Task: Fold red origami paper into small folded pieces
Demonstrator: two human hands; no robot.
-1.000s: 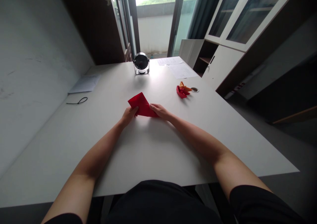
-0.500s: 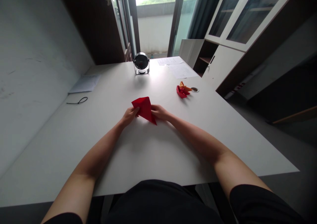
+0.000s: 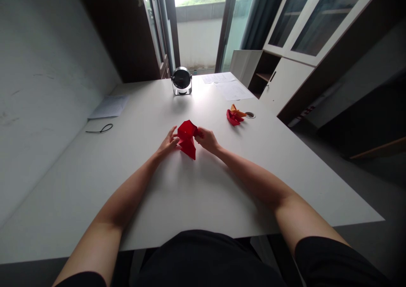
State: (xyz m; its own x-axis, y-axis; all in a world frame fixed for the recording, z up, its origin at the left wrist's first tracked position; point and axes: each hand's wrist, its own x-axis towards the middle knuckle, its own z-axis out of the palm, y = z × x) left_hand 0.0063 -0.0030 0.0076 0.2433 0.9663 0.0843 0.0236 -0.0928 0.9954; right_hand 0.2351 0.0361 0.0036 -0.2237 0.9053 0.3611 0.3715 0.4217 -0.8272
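A folded piece of red paper is held just above the middle of the white table. My right hand is closed on the paper's right edge, thumb and fingers pinched together. At the left edge of the paper, my left hand has its fingers spread, with the thumb and fingertips next to or touching the paper. Folded red paper and folded orange paper lie together to the right, beyond my right hand.
A round black device on a silver stand is at the far edge. White sheets lie at the back right, more paper at the left beside a black cable tie. A round hole is at the right.
The red paper has turned and opened out into a different shape. My left hand's fingers have loosened and spread, while my right hand has moved up slightly and pinches the paper's edge.
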